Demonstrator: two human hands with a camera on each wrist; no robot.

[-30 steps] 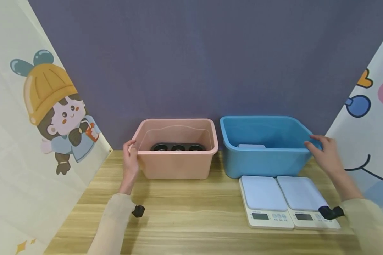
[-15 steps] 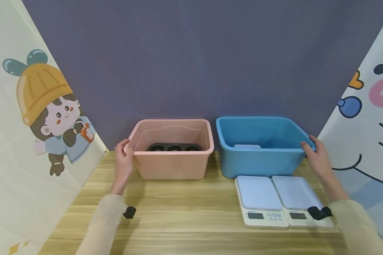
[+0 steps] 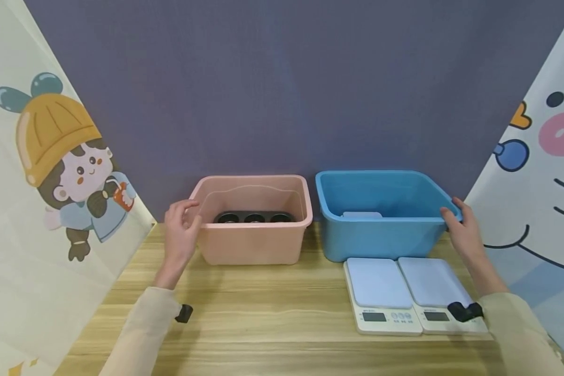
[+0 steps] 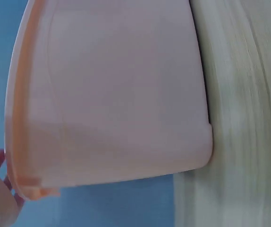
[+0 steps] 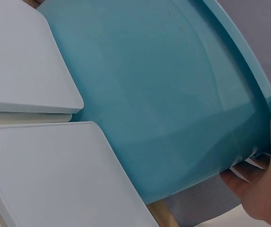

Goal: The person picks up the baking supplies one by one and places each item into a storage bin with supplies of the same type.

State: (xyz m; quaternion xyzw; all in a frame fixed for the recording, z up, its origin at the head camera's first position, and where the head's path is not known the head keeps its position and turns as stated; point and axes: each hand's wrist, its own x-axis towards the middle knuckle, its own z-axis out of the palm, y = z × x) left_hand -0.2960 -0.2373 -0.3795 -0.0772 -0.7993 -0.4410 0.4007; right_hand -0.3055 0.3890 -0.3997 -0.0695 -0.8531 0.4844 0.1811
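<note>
Fingers of the right hand grip the right rim of the blue bin, thumb at the rim, other fingers round the outside. Left hand has loosely bent fingers at the left rim of the pink bin; can't tell if they touch it. Both bins upright on the wood-grain table, side by side with a small gap, blue-grey backdrop behind. Dark tray inside pink bin, three round cups visible. White item low in blue bin, mostly hidden. Two white scales just in front of blue bin, displays toward the person.
</note>
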